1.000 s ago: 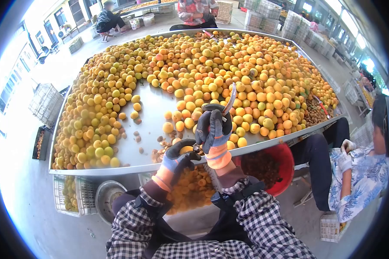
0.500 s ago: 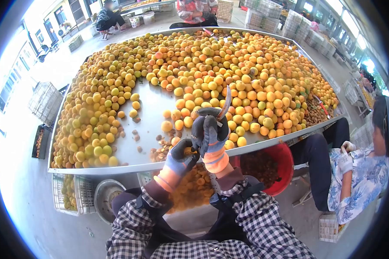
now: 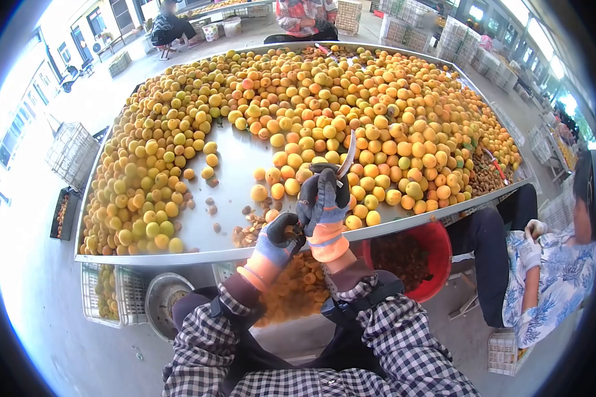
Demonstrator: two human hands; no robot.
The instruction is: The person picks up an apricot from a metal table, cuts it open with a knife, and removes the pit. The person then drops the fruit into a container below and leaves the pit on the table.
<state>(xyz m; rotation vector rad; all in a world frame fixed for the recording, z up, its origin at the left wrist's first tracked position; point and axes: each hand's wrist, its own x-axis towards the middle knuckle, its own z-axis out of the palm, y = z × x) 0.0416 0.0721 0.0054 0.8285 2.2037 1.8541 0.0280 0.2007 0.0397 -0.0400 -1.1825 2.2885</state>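
Observation:
My right hand (image 3: 326, 215), in a grey, orange and black glove, is closed around a knife; its curved blade (image 3: 348, 153) points up and away from me. My left hand (image 3: 277, 243), gloved alike, is curled shut with its fingertips against my right hand. Whatever lies between its fingers is mostly hidden. Both hands are over the near edge of a metal table (image 3: 235, 155) heaped with whole apricots (image 3: 371, 135). Pits and scraps (image 3: 247, 228) lie on the metal by my left hand. Beneath my hands, a container holds opened apricot pieces (image 3: 298, 281).
A red basin (image 3: 440, 264) of dark pits stands right of my lap. At left are a metal bowl (image 3: 159, 301) and a white crate (image 3: 129, 294). A seated person's gloved hand (image 3: 530, 251) is at right. Another person (image 3: 304, 20) sits across the table. A red-handled knife (image 3: 496, 165) lies among pits.
The view has shifted slightly. My hands remain together with the knife still in my right hand; the orange bit seen earlier between my left fingers is now hardly visible.

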